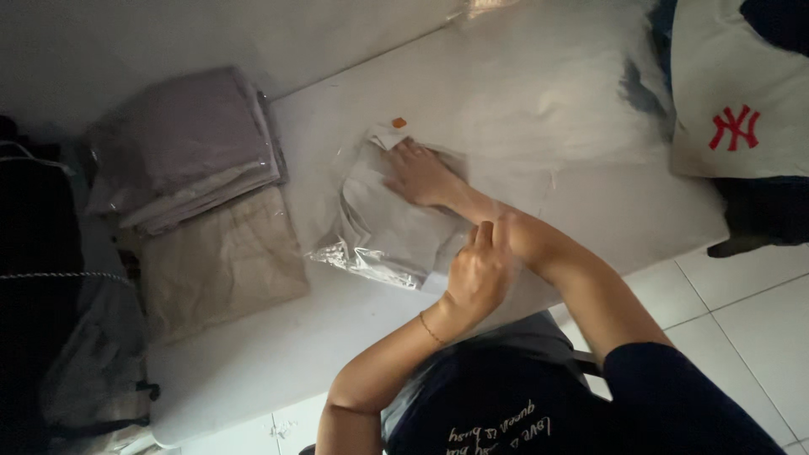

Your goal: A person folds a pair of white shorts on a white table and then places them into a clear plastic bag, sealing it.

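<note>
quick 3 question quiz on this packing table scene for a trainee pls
1. True or false: the right hand lies flat on the folded garment in the clear plastic bag.
2. Where does the stack of bagged garments lie: A) the table's left end, B) the floor, C) the person's lap?
3. What does the left hand touch?

Key: 1 true. 2 A. 3 The right forearm, near the bag's open edge; its fingers look curled, and anything pinched in them cannot be made out.

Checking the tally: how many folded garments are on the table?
3, maybe more hidden: a bagged grey one upper left, a beige one below it, and a bagged one under the right hand.
</note>
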